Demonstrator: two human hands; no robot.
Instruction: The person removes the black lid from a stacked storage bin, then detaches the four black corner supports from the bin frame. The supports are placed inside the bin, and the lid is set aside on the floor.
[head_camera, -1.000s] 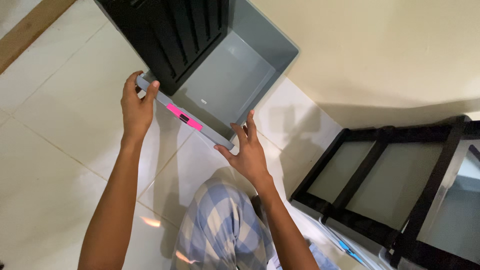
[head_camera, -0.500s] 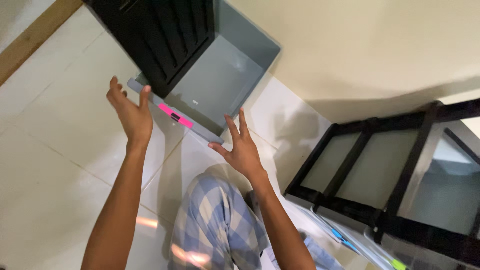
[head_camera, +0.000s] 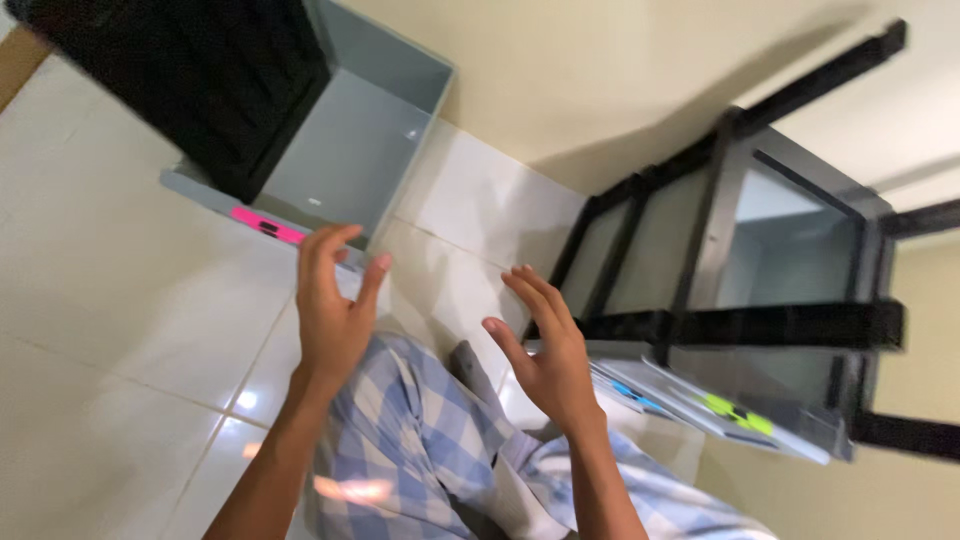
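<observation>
Fingers (head_camera: 330, 250) of the left hand (head_camera: 335, 310) are spread and loosely curled, holding nothing; the right hand (head_camera: 545, 350) is the same, wide open, palm turned inward, empty. Both hover in mid-air above the person's lap (blue-and-white checked trousers (head_camera: 420, 440)), touching no object.

Nearest to the left hand: a grey drawer (head_camera: 350, 150) lying on the white tiled floor (head_camera: 120, 330), open side toward the camera, with a pink label strip (head_camera: 265, 225) on its front lip and a black slatted panel (head_camera: 200, 90) covering part of it. The left fingertips sit just beside that lip — apart, not touching.

Nearest to the right hand: a black-framed drawer unit (head_camera: 740, 290) against the cream wall (head_camera: 600, 70), with a second grey drawer front (head_camera: 720, 410) carrying green and blue labels just beside the right wrist area.

Judgement on handling — the grey drawer is wide and thin-walled, so one hand at each end of the front lip, thumbs on top, would keep it level; a one-sided hold would likely tip it. Frame is motion-blurred, so fine detail is uncertain.
</observation>
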